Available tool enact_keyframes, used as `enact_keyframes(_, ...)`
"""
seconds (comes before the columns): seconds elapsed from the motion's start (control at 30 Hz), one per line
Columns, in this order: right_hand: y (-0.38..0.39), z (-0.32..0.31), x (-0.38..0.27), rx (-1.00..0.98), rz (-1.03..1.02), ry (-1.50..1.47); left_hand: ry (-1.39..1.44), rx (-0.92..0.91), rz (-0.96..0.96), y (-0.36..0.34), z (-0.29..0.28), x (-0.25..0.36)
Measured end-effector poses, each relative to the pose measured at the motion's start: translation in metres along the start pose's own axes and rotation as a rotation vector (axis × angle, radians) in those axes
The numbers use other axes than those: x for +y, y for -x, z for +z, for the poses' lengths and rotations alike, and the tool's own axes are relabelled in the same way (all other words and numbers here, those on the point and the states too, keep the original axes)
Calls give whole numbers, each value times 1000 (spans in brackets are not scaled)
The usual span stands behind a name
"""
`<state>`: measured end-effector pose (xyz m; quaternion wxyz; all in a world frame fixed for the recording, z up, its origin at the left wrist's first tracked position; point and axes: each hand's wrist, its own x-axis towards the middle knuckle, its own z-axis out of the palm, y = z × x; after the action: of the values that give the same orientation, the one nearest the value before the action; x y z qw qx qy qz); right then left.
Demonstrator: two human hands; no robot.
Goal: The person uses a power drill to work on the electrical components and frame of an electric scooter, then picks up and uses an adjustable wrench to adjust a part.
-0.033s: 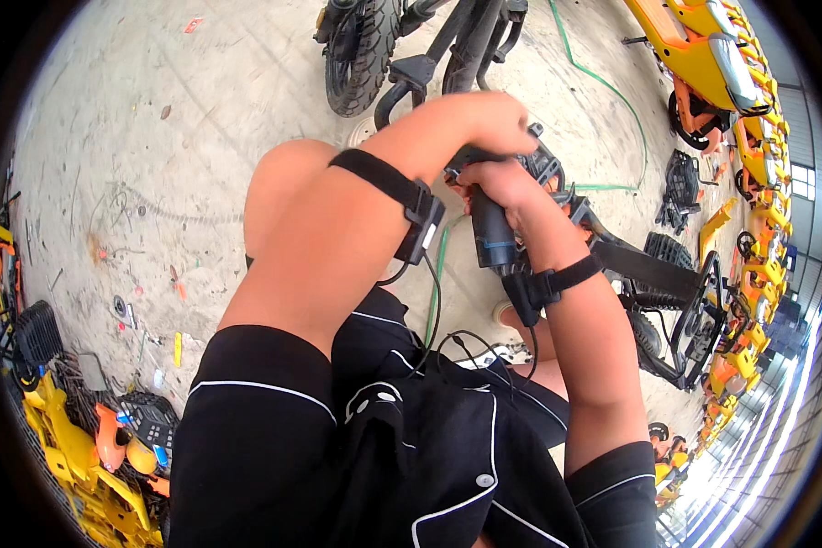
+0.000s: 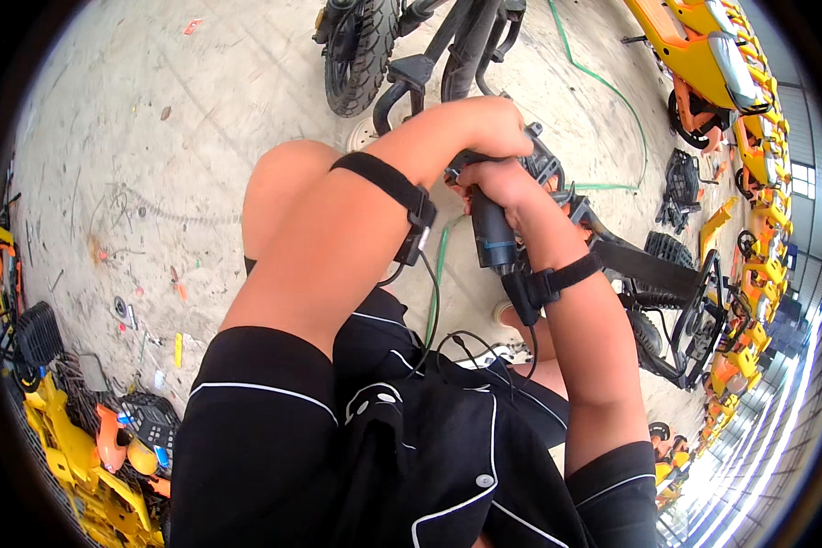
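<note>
Over the black frame (image 2: 546, 169) of a bike, my left hand (image 2: 498, 132) is bent with its fingers curled down; what they grip is hidden. Just below it, my right hand (image 2: 498, 187) is closed round the upper end of a black cylindrical piece (image 2: 491, 239) with a blue band, which looks like a tool or a bike part. Black straps with small devices and cables are on both my forearms. A black tire (image 2: 361, 64) stands beyond my hands.
Yellow scooters (image 2: 690, 55) line the right side, with black frame parts (image 2: 680, 187) on the concrete floor beside them. A green hose (image 2: 612, 91) runs across the floor. Yellow and orange body parts (image 2: 50, 429) are piled at lower left.
My left hand and forearm have shifted very slightly. My right hand stays round the black cylindrical piece.
</note>
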<state>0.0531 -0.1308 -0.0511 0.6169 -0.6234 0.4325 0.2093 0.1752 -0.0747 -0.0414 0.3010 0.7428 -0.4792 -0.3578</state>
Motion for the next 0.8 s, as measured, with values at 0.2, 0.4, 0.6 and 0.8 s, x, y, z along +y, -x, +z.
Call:
enact_keyframes(0.2, 0, -6, 6, -48, -57, -20, 466, 321, 89, 0, 34, -14)
enact_keyframes(0.4, -11, -26, 3, -100, -100, 243, 477, 408, 88, 0, 36, -14)
enact_keyframes(0.6, -2, -24, -14, -120, -148, 465, 481, 544, 46, 4, 45, -23)
enact_keyframes(0.8, -20, -38, -25, -242, -248, 625, 563, 581, -29, 3, 42, -23)
